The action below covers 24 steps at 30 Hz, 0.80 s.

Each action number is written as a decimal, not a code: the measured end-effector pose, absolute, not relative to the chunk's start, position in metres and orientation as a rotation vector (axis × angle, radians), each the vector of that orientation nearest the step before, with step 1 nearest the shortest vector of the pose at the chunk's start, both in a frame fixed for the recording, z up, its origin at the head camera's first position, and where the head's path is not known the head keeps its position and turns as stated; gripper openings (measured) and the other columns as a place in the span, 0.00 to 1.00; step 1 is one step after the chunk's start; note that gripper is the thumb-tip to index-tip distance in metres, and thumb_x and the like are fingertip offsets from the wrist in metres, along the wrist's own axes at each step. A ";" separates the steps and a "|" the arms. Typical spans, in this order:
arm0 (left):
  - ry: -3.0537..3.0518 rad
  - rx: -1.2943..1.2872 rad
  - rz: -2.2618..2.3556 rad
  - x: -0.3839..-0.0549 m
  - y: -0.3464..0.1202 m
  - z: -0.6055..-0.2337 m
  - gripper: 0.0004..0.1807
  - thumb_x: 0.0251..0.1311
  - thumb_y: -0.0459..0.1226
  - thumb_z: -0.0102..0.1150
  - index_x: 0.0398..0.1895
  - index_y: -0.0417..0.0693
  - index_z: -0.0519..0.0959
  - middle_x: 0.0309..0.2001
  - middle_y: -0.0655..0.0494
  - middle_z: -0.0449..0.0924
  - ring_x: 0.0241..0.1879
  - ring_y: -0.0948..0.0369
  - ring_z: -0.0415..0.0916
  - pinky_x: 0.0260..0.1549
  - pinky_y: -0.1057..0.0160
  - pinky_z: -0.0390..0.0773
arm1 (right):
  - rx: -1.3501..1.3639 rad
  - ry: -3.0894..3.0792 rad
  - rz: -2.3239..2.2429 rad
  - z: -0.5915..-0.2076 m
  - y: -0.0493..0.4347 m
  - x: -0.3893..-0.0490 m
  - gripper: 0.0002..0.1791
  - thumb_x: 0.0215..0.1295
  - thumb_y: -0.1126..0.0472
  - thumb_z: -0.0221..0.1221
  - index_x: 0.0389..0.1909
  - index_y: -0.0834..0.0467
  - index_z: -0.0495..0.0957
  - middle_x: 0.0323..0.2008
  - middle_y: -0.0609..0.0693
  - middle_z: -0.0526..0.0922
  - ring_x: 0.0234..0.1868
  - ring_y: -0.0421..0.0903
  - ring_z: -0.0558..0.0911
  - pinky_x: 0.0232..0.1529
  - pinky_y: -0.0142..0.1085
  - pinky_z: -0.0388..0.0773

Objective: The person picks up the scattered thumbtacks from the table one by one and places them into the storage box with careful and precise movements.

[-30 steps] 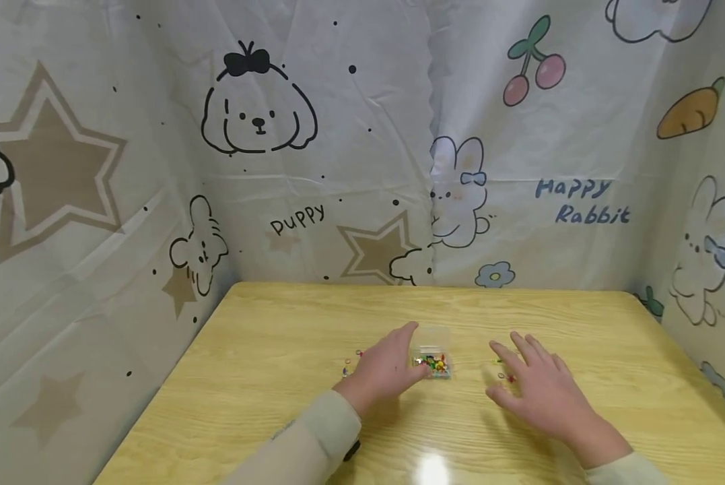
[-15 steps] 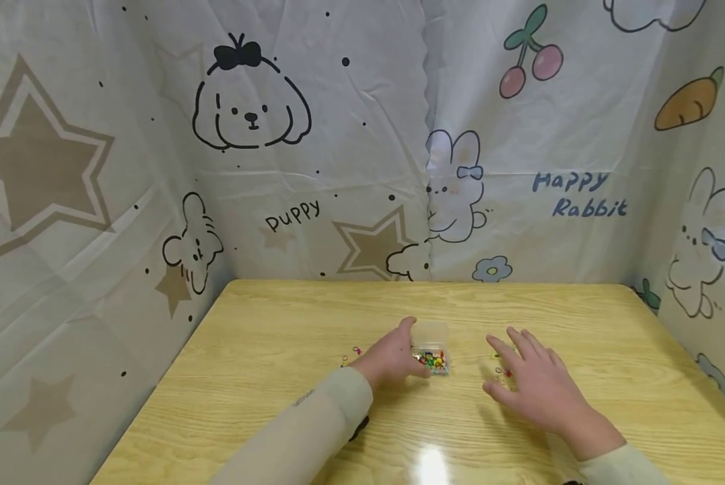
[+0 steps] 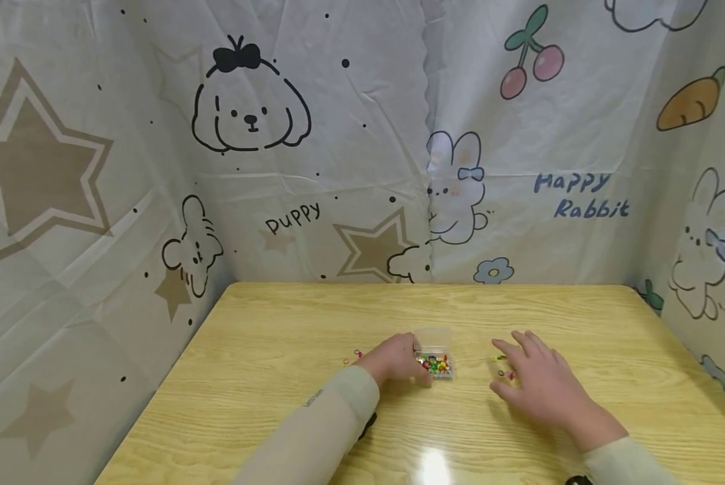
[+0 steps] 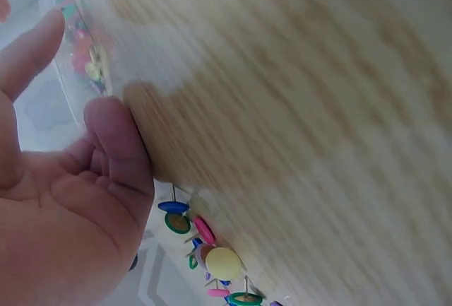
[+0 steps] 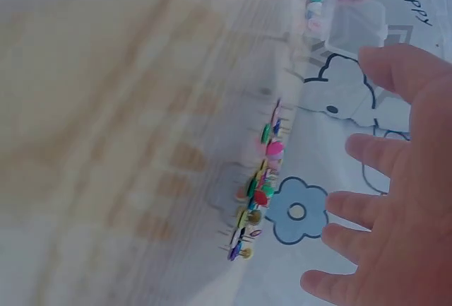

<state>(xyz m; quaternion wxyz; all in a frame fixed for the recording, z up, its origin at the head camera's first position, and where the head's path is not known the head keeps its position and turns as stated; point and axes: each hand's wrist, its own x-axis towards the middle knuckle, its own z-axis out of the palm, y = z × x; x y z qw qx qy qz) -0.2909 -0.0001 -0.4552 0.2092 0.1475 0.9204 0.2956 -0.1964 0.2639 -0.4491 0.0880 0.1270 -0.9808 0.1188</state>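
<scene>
A small clear plastic box (image 3: 442, 376) with its lid (image 3: 433, 338) raised at the back stands mid-table, filled with bright thumbtacks (image 3: 435, 364). My left hand (image 3: 396, 358) grips its left side, thumb at the near corner and fingers toward the hinge. Below that hand, in the left wrist view, lie loose thumbtacks (image 4: 223, 263) with blue, green, pink and cream flat heads. To the right of the box, my right hand (image 3: 544, 385) hovers with fingers spread and holds nothing. Beyond its fingertips is another scatter of thumbtacks (image 5: 265, 191), points sticking out in several directions.
The wood-grain table (image 3: 289, 313) meets a cartoon-printed curtain (image 3: 350, 135) at the back and on both sides. A dark object (image 3: 368, 426) shows under the left sleeve, and another dark thing (image 3: 578, 479) near the right cuff.
My left hand has reached rightward to the box and its fingers have drawn in against the side. The right hand stays spread in nearly the same place.
</scene>
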 end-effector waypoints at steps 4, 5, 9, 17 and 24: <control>2.555 0.437 0.809 -0.293 0.000 -0.456 0.27 0.48 0.48 0.80 0.44 0.47 0.75 0.36 0.57 0.75 0.36 0.58 0.72 0.41 0.57 0.74 | 0.373 -2.928 0.358 -0.449 0.266 -0.205 0.35 0.63 0.45 0.66 0.67 0.57 0.73 0.67 0.69 0.67 0.69 0.72 0.61 0.59 0.72 0.60; 2.554 0.447 0.805 -0.294 0.000 -0.456 0.26 0.48 0.48 0.80 0.43 0.47 0.75 0.36 0.57 0.75 0.35 0.58 0.72 0.40 0.57 0.74 | 0.373 -2.931 0.357 -0.449 0.266 -0.207 0.34 0.63 0.46 0.66 0.66 0.58 0.73 0.66 0.69 0.68 0.69 0.72 0.62 0.58 0.72 0.61; 2.534 0.487 0.786 -0.296 -0.001 -0.456 0.24 0.50 0.48 0.79 0.42 0.48 0.76 0.35 0.58 0.76 0.34 0.59 0.71 0.37 0.60 0.73 | 0.379 -2.947 0.339 -0.452 0.268 -0.217 0.31 0.64 0.48 0.66 0.64 0.59 0.75 0.63 0.67 0.72 0.65 0.70 0.67 0.56 0.70 0.65; 2.515 0.498 0.745 -0.299 -0.003 -0.455 0.25 0.51 0.48 0.79 0.43 0.49 0.75 0.35 0.59 0.76 0.33 0.60 0.69 0.35 0.60 0.70 | 0.367 -3.000 0.337 -0.452 0.268 -0.236 0.14 0.60 0.55 0.64 0.45 0.55 0.83 0.49 0.57 0.79 0.54 0.61 0.75 0.52 0.62 0.71; 2.523 0.466 0.694 -0.299 -0.003 -0.454 0.28 0.50 0.47 0.80 0.49 0.48 0.74 0.36 0.58 0.75 0.35 0.59 0.71 0.40 0.58 0.73 | 0.369 -3.047 0.254 -0.452 0.263 -0.246 0.05 0.60 0.59 0.64 0.36 0.51 0.82 0.39 0.50 0.77 0.48 0.59 0.75 0.46 0.60 0.73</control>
